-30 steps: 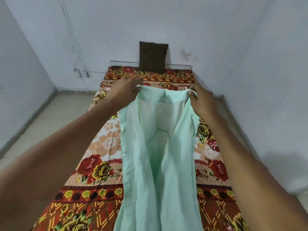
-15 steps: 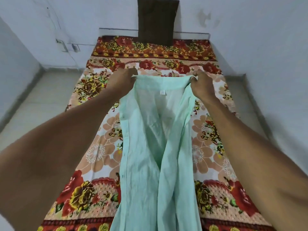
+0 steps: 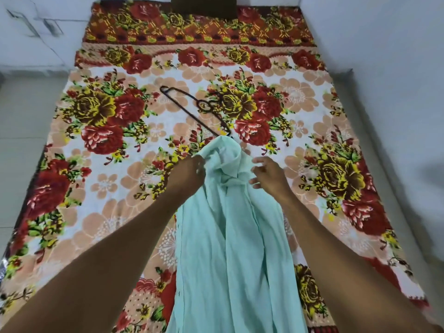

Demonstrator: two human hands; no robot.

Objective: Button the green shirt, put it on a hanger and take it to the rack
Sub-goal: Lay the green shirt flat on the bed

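1. A pale green shirt (image 3: 230, 236) lies lengthwise on a bed (image 3: 101, 193) covered in a floral sheet, its collar end bunched toward the far side and its front unbuttoned.
2. The left hand (image 3: 186, 175) meets the shirt's left collar edge; whether its fingers are clamped on the cloth cannot be told.
3. The right hand (image 3: 269, 175) hovers just beside the collar's right edge, fingers apart and loosely curled, holding nothing.
4. A dark hanger (image 3: 195, 109) lies flat on the sheet just beyond the collar, its near tip at the fabric.
5. A dark pillow (image 3: 204, 7) sits at the bed's far end.
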